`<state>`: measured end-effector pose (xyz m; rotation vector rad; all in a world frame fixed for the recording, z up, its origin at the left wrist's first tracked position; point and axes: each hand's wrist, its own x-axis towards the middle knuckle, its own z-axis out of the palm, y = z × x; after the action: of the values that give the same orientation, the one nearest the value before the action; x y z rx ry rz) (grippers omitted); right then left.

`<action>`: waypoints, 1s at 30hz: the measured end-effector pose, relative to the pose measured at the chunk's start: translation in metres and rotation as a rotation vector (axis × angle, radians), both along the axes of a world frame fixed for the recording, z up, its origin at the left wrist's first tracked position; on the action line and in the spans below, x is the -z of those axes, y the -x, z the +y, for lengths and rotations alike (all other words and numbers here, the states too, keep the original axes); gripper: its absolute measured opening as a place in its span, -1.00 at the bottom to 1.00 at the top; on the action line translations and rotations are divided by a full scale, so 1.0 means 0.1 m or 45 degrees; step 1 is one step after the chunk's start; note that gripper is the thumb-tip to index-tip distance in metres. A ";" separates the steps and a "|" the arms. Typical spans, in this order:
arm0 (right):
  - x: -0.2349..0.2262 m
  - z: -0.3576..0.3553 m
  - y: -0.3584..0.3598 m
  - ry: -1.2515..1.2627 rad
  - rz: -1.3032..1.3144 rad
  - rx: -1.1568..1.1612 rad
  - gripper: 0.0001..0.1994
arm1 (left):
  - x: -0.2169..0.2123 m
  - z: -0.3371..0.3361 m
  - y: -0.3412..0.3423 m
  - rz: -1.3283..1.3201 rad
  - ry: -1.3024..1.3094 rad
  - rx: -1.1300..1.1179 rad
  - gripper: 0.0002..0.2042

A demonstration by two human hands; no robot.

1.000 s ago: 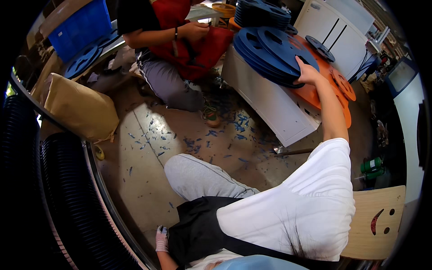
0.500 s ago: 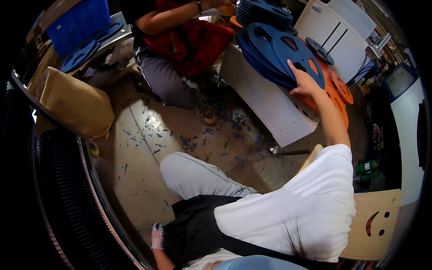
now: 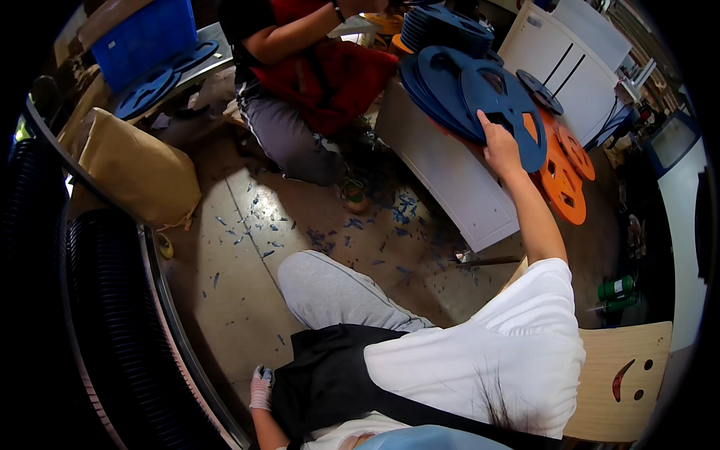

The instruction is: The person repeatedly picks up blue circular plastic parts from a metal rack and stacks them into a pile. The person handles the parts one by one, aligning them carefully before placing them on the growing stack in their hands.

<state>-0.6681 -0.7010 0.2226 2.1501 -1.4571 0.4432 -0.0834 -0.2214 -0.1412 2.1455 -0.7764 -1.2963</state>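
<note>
My right hand reaches up and right. It is closed on the near rim of the top blue reel flange, a disc with large cut-outs, with a finger over the edge and the others partly hidden beneath. More blue flanges lie fanned under it, and orange flanges lie lower to the right. My left hand, in a striped glove with greyish fingertips, hangs low beside my black apron. Its fingers are small and partly hidden, so their pose is unclear.
A white cabinet stands under the flanges. Across from me sits a co-worker in a red apron. A brown sack and a rack of black discs stand left. Blue scraps litter the floor. A wooden chair back is lower right.
My right hand has drawn slightly nearer with the top blue flange, whose near edge now hangs lower. More of the orange flanges shows. The left hand stays by the apron; the view shifts slightly.
</note>
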 end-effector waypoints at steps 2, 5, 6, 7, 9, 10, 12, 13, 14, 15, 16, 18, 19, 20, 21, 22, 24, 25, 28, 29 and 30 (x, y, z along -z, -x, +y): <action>-0.16 0.06 -0.05 0.052 0.000 -0.001 -0.21 | 0.16 0.07 -0.06 -0.025 0.030 -0.021 -0.56; -0.49 0.29 -0.14 0.226 0.092 -0.005 -0.32 | -0.01 0.00 -0.02 -0.031 -0.043 -0.009 -0.55; -0.64 0.35 -0.23 0.161 0.027 0.013 -0.37 | 0.01 0.02 -0.03 -0.053 -0.026 0.006 -0.55; -0.78 0.37 -0.26 0.131 -0.019 0.050 -0.38 | 0.12 0.03 -0.06 -0.067 -0.005 0.019 -0.55; -1.02 0.40 -0.33 0.162 -0.097 -0.007 -0.41 | 0.27 0.05 -0.09 -0.051 0.021 0.013 -0.55; -1.14 0.44 -0.38 0.221 -0.132 -0.099 -0.42 | 0.23 0.03 -0.05 -0.022 0.061 -0.018 -0.55; -1.37 0.55 -0.52 0.337 -0.216 -0.214 -0.46 | 0.19 -0.04 -0.06 -0.037 0.044 0.030 -0.54; -1.51 0.60 -0.60 0.360 -0.256 -0.206 -0.47 | 0.24 -0.04 -0.10 -0.056 0.067 0.056 -0.54; -1.66 0.67 -0.70 0.382 -0.297 -0.199 -0.48 | 0.29 -0.04 -0.12 -0.097 0.049 0.088 -0.54; -1.79 0.74 -0.87 0.301 -0.402 -0.250 -0.49 | 0.37 0.01 -0.20 -0.084 0.077 0.031 -0.54; -1.87 0.77 -0.90 0.299 -0.442 -0.307 -0.49 | 0.40 0.02 -0.21 -0.061 0.104 -0.004 -0.54; -2.01 0.90 -1.08 0.238 -0.634 -0.497 -0.49 | 0.35 0.06 -0.21 -0.057 0.139 -0.058 -0.53; -2.19 1.18 -1.18 0.055 -0.760 -0.618 -0.45 | 0.30 -0.04 -0.12 -0.020 0.153 -0.041 -0.53; -2.36 1.31 -1.10 0.127 -0.643 -0.513 -0.35 | 0.25 -0.19 -0.01 0.023 0.192 -0.015 -0.52; -2.43 1.47 -1.16 0.006 -0.783 -0.531 -0.31 | 0.18 -0.28 0.03 0.044 0.219 -0.001 -0.51; -2.41 1.51 -1.25 -0.094 -0.889 -0.569 -0.26 | 0.08 -0.34 0.05 0.057 0.241 -0.009 -0.50; -2.07 1.15 -1.64 -0.376 -1.216 -0.793 -0.18 | -0.44 -0.16 -0.01 0.107 0.378 -0.326 -0.47; -2.02 1.19 -1.79 -0.515 -1.297 -0.825 -0.16 | -0.45 -0.19 0.01 0.245 0.439 -0.428 -0.46; -1.57 1.25 -2.34 -1.013 -1.514 -0.793 0.03 | -0.86 -0.42 0.15 0.628 0.605 -0.657 -0.39; -1.31 1.14 -2.53 -1.180 -1.499 -0.860 0.09 | -0.89 -0.46 0.16 0.713 0.734 -0.697 -0.37; -1.05 1.16 -2.74 -1.280 -1.520 -0.852 0.00 | -0.92 -0.49 0.18 0.805 0.864 -0.732 -0.35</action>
<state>-0.3938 -0.5848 0.3278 3.4820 -1.6025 1.7798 -0.1010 -0.2703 -0.0495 1.1800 -0.2359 -1.0815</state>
